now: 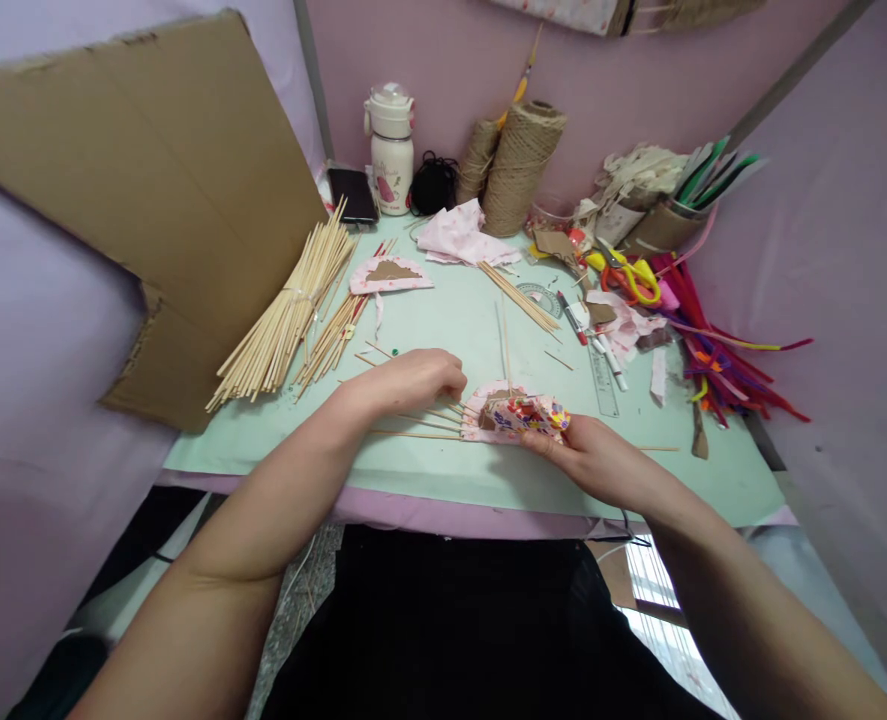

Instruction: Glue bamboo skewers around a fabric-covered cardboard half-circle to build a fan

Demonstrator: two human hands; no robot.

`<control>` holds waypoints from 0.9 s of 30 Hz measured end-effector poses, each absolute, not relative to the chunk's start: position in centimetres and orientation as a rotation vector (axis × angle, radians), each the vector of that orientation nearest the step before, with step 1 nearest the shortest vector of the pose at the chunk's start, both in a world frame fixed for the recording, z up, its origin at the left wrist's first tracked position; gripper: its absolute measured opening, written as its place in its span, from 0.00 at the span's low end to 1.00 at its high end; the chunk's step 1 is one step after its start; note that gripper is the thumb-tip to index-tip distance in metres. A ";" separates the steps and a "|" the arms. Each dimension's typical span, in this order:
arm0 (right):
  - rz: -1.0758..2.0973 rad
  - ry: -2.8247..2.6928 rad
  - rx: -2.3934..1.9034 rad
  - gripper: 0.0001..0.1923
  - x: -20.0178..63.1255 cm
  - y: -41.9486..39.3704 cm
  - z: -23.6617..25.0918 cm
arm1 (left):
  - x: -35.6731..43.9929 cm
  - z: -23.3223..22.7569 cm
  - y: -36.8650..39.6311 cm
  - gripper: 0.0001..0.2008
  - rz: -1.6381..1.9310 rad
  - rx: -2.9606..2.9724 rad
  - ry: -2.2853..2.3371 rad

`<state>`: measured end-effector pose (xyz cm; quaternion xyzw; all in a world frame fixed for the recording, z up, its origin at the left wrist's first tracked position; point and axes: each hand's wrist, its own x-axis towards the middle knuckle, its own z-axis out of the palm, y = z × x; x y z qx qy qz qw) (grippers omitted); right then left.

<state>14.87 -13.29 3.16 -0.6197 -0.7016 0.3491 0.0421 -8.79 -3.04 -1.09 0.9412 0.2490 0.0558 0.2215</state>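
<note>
A cardboard half-round (480,428) edged in pink patterned cloth lies near the table's front, with thin wooden sticks (417,435) fanning out from its left side. Over its right part, my right hand (593,455) is closed on a small object with a colourful print (531,412), whose kind I cannot make out. My left hand (424,380) hovers above the sticks, fingers curled together; whatever they pinch is hidden. Farther back rests a similar cloth-edged half-round (398,289), lying partly on loose sticks.
A bundle of wooden sticks (285,315) and a large cardboard sheet (180,200) are on the left. Behind stand a bottle (392,160), black yarn (434,185) and twine spools (522,165). Scissors (627,275), a ruler (604,385) and pipe cleaners (728,365) lie right.
</note>
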 end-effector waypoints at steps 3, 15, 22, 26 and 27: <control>1.072 -2.154 -1.905 0.26 14.7 -13.3 3.2 | -8.9 -1.4 -3.0 0.12 0.181 2.601 0.675; 1.075 -2.179 -1.904 0.26 14.8 -13.2 3.0 | -8.8 -1.2 -3.1 0.12 0.161 2.587 0.700; 1.062 -2.153 -1.958 0.27 14.9 -13.2 3.5 | -8.9 -1.0 -3.3 0.13 0.185 2.590 0.742; 1.037 -2.118 -1.978 0.27 15.4 -13.4 3.3 | -9.0 -1.1 -3.4 0.12 0.222 2.577 0.755; 1.034 -2.104 -1.977 0.27 15.5 -13.5 3.3 | -9.0 -1.1 -3.4 0.12 0.217 2.577 0.759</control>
